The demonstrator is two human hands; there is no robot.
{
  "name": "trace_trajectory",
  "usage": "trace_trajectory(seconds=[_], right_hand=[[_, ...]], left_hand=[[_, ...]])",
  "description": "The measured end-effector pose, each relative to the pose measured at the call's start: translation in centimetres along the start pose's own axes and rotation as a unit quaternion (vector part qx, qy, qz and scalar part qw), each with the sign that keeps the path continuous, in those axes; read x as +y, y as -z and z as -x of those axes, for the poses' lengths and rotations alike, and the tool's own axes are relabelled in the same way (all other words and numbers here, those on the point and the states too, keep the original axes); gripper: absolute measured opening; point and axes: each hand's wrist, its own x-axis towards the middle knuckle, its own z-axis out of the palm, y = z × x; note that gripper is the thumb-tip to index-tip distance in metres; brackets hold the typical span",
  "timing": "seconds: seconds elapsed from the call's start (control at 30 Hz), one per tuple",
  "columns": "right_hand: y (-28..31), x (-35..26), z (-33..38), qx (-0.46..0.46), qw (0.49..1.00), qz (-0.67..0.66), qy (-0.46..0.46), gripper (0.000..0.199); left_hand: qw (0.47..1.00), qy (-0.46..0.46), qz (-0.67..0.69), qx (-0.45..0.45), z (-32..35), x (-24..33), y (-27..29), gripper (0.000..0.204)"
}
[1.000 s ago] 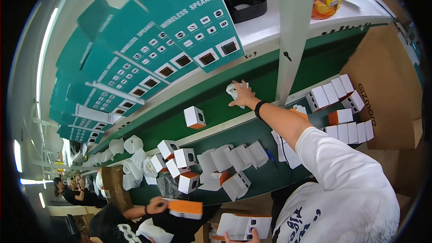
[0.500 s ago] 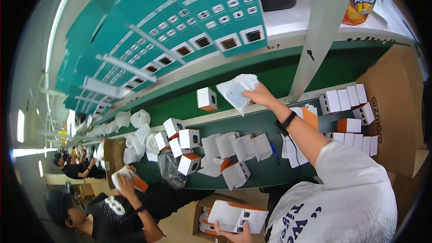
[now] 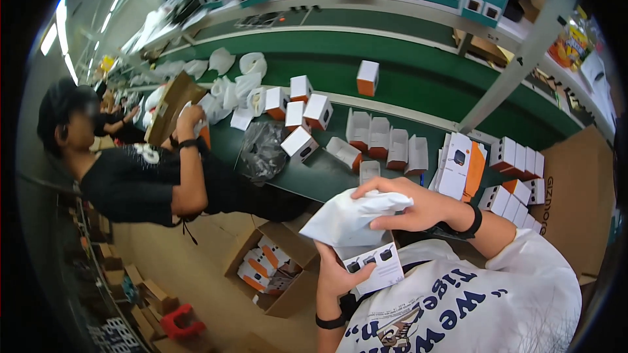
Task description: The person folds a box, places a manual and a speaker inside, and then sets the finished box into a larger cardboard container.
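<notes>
Bag [image 3: 347, 219] over box [image 3: 386, 269]
Left hand [image 3: 335, 276] clasps the box, seemingly to steady it; right hand [image 3: 415, 204] grips the bag from above, likely so it won't slip.

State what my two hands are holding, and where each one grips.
Your left hand holds a white box by its side, thumb on the printed face; your right hand holds a white bag by its right end.
</notes>
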Motion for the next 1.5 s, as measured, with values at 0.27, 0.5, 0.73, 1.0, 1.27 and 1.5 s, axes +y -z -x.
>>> trace_trajectory(seconds=[0.27, 0.5, 0.73, 1.0, 1.27, 1.5], right_hand=[[-5.3, 0.4, -2.4, -0.148, 0.976, 0.157, -0.006, 0.034], [-11.5, -0.2, -4.2, -0.274, 0.907, 0.319, 0.018, 0.025], [-17.3, -1.1, -8.1, -0.296, 0.848, 0.413, -0.149, 0.024], [-17.1, 4.4, -16.7, 0.222, 0.945, 0.225, -0.081, 0.019], [-13.1, 27.8, -33.0, 0.12, 0.918, 0.344, -0.154, 0.019], [-8.4, 38.0, -47.1, 0.272, 0.914, 0.262, -0.148, 0.024]], left_hand=[[0.997, -0.009, 0.054, 0.053, 4.7, -0.8, 3.2, 0.095], [0.993, -0.081, -0.037, 0.083, 7.7, -1.0, 5.7, 0.095], [0.989, -0.096, -0.072, 0.088, 10.4, -1.3, 8.9, 0.093], [0.983, -0.043, -0.025, 0.177, 13.5, -3.4, 13.4, 0.088], [0.966, -0.009, -0.069, 0.247, 14.3, -3.6, 18.2, 0.079], [0.947, 0.032, -0.089, 0.306, 9.4, -1.7, 22.2, 0.075]])
